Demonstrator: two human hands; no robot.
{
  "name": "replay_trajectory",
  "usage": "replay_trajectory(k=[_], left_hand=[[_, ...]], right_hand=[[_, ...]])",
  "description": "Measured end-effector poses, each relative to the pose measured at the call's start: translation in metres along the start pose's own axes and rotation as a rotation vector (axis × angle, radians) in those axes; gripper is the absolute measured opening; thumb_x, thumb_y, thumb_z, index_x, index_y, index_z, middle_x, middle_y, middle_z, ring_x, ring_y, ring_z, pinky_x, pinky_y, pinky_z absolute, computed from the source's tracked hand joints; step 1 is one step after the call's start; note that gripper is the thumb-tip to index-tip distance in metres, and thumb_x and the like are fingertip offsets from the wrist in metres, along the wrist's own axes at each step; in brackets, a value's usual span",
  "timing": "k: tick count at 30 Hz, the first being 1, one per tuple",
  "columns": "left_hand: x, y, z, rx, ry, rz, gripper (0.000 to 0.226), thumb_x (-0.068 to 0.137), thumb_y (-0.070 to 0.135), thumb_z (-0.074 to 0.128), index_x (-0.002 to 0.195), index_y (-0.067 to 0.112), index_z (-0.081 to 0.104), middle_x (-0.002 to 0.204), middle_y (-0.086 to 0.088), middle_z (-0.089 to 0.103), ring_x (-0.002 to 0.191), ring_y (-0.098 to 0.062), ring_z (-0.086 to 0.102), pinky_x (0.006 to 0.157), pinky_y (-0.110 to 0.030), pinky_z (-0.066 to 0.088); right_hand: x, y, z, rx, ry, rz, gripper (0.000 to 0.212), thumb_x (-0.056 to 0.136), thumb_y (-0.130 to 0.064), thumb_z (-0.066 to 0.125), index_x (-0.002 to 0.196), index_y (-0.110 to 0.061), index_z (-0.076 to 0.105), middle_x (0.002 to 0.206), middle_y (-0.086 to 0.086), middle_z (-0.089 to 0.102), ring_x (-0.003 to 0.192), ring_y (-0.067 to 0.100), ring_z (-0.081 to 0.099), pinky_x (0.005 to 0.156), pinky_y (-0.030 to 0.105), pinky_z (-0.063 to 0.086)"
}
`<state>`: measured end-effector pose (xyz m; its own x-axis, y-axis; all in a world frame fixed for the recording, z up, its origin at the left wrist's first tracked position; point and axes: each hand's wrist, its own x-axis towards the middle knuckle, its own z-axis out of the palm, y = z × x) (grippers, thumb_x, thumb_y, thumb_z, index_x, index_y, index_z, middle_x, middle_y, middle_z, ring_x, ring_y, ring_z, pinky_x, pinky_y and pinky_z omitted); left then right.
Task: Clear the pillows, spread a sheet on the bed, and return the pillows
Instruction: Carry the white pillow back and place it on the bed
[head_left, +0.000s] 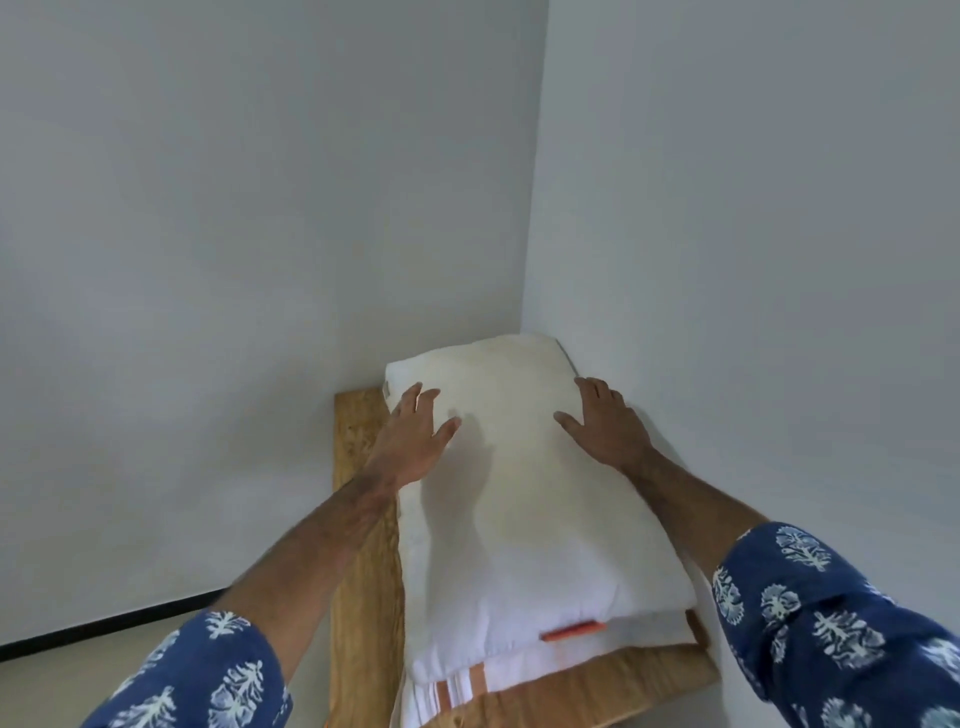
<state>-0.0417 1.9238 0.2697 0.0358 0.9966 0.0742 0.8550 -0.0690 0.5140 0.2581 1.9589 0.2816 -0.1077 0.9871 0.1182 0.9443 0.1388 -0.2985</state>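
Observation:
A white pillow (524, 499) lies lengthwise on a wooden board (366, 545) in the corner of the room. Under its near end shows a second white pillow or folded cloth with orange stripes (467, 686), and a small orange tag (571, 632) sticks out between them. My left hand (415, 441) rests flat on the pillow's far left part with fingers spread. On the far right edge of the pillow, next to the wall, lies my right hand (602, 421), also flat with fingers apart. Neither hand grips anything. No bed or sheet is in view.
Two plain pale walls meet in a corner (524, 312) just behind the pillow; the right wall touches the pillow's side. A dark skirting line (104, 623) runs along the floor at lower left. The board's near edge (597, 691) juts toward me.

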Motion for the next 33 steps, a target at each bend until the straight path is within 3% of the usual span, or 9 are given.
replay_trajectory(k=[9, 14, 16, 17, 19, 22, 25, 30, 33], left_hand=[[0.010, -0.024, 0.063, -0.223, -0.086, -0.217, 0.086, 0.093, 0.066, 0.050, 0.159, 0.024, 0.014, 0.167, -0.010, 0.007, 0.154, -0.032, 0.009, 0.124, -0.051, 0.015], [0.013, -0.025, 0.066, -0.604, 0.138, -0.454, 0.101, 0.074, 0.060, 0.079, 0.149, 0.007, 0.037, 0.148, -0.011, 0.045, 0.136, -0.030, 0.047, 0.105, -0.037, 0.041], [0.010, -0.025, 0.067, -0.742, 0.178, -0.490, 0.086, 0.073, 0.057, 0.082, 0.139, 0.010, 0.051, 0.133, -0.007, 0.061, 0.118, -0.024, 0.059, 0.097, -0.033, 0.045], [0.008, -0.028, 0.067, -0.790, 0.158, -0.513, 0.075, 0.077, 0.054, 0.080, 0.135, 0.013, 0.054, 0.127, -0.004, 0.064, 0.113, -0.021, 0.061, 0.096, -0.033, 0.046], [0.002, -0.037, 0.065, -0.867, 0.102, -0.534, 0.068, 0.075, 0.062, 0.078, 0.126, 0.021, 0.058, 0.119, 0.002, 0.068, 0.108, -0.020, 0.065, 0.099, -0.036, 0.049], [-0.015, -0.049, 0.057, -1.005, 0.092, -0.576, 0.084, 0.065, 0.077, 0.077, 0.132, 0.029, 0.060, 0.118, 0.005, 0.073, 0.107, -0.018, 0.070, 0.101, -0.043, 0.053], [-0.034, -0.058, 0.043, -1.094, 0.219, -0.597, 0.072, 0.077, 0.067, 0.073, 0.134, 0.026, 0.059, 0.115, 0.002, 0.075, 0.103, -0.018, 0.072, 0.091, -0.037, 0.056], [-0.090, -0.085, 0.005, -1.122, 0.439, -0.686, 0.101, 0.059, 0.085, 0.071, 0.138, 0.025, 0.053, 0.126, 0.000, 0.069, 0.108, -0.020, 0.070, 0.093, -0.042, 0.056], [-0.143, -0.094, -0.034, -1.114, 0.628, -0.701, 0.084, 0.074, 0.074, 0.070, 0.138, 0.024, 0.049, 0.128, 0.002, 0.065, 0.111, -0.018, 0.066, 0.095, -0.042, 0.055]], right_hand=[[0.033, 0.020, 0.035, 0.303, -0.151, 0.277, 0.095, 0.089, -0.073, 0.053, 0.155, -0.011, 0.023, 0.156, 0.019, 0.036, 0.144, 0.037, 0.035, 0.118, 0.046, 0.031], [0.040, 0.025, 0.026, 0.656, -0.167, 0.417, 0.102, 0.078, -0.068, 0.072, 0.150, -0.008, 0.032, 0.150, 0.008, 0.047, 0.134, 0.029, 0.050, 0.089, 0.034, 0.052], [0.046, 0.025, 0.017, 0.686, -0.234, 0.434, 0.100, 0.074, -0.074, 0.072, 0.145, -0.011, 0.041, 0.139, 0.003, 0.053, 0.122, 0.028, 0.057, 0.074, 0.031, 0.051], [0.050, 0.027, 0.016, 0.731, -0.269, 0.435, 0.097, 0.070, -0.077, 0.073, 0.141, -0.015, 0.047, 0.133, -0.001, 0.056, 0.117, 0.026, 0.059, 0.079, 0.031, 0.053], [0.056, 0.026, 0.015, 0.858, -0.282, 0.412, 0.090, 0.067, -0.076, 0.076, 0.133, -0.020, 0.054, 0.125, -0.001, 0.062, 0.109, 0.025, 0.064, 0.096, 0.037, 0.054], [0.061, 0.009, 0.011, 0.993, -0.234, 0.326, 0.085, 0.066, -0.069, 0.082, 0.130, -0.019, 0.060, 0.122, 0.002, 0.069, 0.104, 0.023, 0.069, 0.098, 0.039, 0.055], [0.067, -0.021, 0.000, 1.064, -0.235, 0.187, 0.081, 0.069, -0.062, 0.082, 0.132, -0.015, 0.063, 0.120, 0.002, 0.072, 0.105, 0.020, 0.071, 0.098, 0.038, 0.056], [0.065, -0.099, -0.021, 1.095, -0.393, 0.000, 0.059, 0.081, -0.057, 0.076, 0.122, -0.016, 0.067, 0.113, 0.001, 0.075, 0.099, 0.016, 0.073, 0.091, 0.033, 0.058], [0.050, -0.162, -0.027, 1.082, -0.482, -0.119, 0.063, 0.079, -0.057, 0.077, 0.124, -0.016, 0.066, 0.114, 0.001, 0.076, 0.101, 0.017, 0.074, 0.094, 0.038, 0.057]])
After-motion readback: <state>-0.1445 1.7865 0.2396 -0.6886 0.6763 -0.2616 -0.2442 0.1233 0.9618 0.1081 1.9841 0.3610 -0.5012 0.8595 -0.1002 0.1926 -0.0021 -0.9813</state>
